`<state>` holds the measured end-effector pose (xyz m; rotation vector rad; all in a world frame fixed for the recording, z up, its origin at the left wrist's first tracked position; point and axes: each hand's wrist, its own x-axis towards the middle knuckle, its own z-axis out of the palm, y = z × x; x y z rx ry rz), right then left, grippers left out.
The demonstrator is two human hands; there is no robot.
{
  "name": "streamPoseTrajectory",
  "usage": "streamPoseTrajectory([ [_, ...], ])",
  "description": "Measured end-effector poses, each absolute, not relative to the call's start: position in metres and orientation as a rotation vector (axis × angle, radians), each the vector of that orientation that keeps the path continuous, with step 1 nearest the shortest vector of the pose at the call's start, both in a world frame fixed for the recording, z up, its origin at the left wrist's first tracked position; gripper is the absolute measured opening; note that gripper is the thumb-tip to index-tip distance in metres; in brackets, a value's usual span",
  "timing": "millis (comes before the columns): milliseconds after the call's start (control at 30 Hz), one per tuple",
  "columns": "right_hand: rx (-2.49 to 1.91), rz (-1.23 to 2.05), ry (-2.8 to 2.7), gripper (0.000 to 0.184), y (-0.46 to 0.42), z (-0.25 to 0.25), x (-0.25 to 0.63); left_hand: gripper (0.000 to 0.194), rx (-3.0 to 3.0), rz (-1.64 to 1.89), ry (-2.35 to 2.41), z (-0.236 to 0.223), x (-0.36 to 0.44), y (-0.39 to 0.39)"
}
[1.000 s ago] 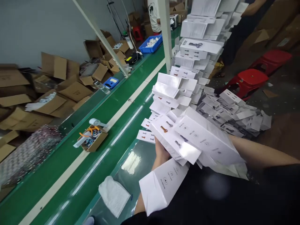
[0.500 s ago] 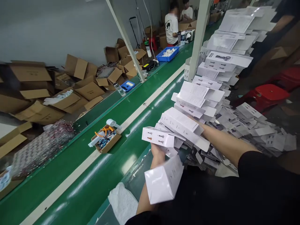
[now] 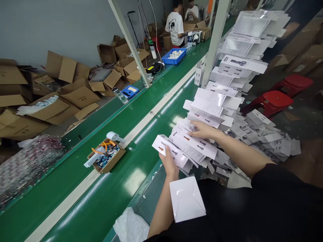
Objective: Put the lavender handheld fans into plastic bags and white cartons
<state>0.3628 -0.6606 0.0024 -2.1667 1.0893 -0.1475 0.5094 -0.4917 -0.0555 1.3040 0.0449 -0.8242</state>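
My left hand (image 3: 169, 162) is closed around the end of a flattened white box (image 3: 161, 145) printed with small pictures of handheld fans, thumb on top. My right hand (image 3: 203, 129) grips another printed white box (image 3: 195, 143) by its upper edge, thumb and fingers at the far side. That box overlaps the first one, and more flat cartons lie under both. Against my black shirt, beside my left forearm, a white box with a closed end (image 3: 188, 200) faces up. Farther off, a tall leaning stack of flat white boxes (image 3: 209, 101) runs along the belt's near side.
A green conveyor belt (image 3: 136, 151) crosses the view, carrying a small carton (image 3: 114, 161) of parts and orange-handled pliers. Loose white boxes (image 3: 264, 131) are heaped at right beside red stools (image 3: 274, 101). A metal post (image 3: 214, 47) stands by the stack. Co-workers sit far off.
My right hand has come from beneath the boxes to the top edge of one, whose fan-printed side now shows. The closed-end box by my forearm has tipped, its end now facing up.
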Motion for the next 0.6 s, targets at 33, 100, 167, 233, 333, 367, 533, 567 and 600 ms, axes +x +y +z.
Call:
streamPoseTrajectory([
  [33,-2.190,-0.152,1.125,0.072,-0.664,0.002,0.371,0.047,1.272,-0.837,0.040,-0.054,0.509,-0.490],
  [100,-2.188,-0.143,1.181,0.066,-0.671,0.010,0.378,0.049,1.262,-0.869,0.075,-0.052,0.510,-0.483],
  [167,-2.150,-0.138,1.156,0.065,-0.668,0.026,0.370,0.047,1.315,-0.893,0.155,-0.052,0.512,-0.475],
  [233,-2.183,-0.120,0.993,0.075,-0.650,0.043,0.350,0.040,1.379,-0.898,0.207,-0.054,0.513,-0.467],
  [333,-2.419,0.101,0.728,0.104,-0.606,0.047,0.315,0.028,1.421,-0.911,0.207,-0.057,0.513,-0.460],
  [367,-2.507,0.216,0.696,0.108,-0.593,0.041,0.307,0.025,1.417,-0.923,0.206,-0.057,0.512,-0.460],
  [533,-2.860,0.419,0.681,0.081,-0.586,-0.004,0.304,0.025,1.375,-1.010,0.225,-0.053,0.506,-0.457],
  [567,-2.875,0.386,0.717,0.074,-0.593,-0.006,0.306,0.026,1.379,-1.014,0.242,-0.053,0.505,-0.456],
  [600,-2.872,0.341,0.764,0.067,-0.599,-0.005,0.308,0.026,1.384,-1.015,0.261,-0.053,0.505,-0.455],
])
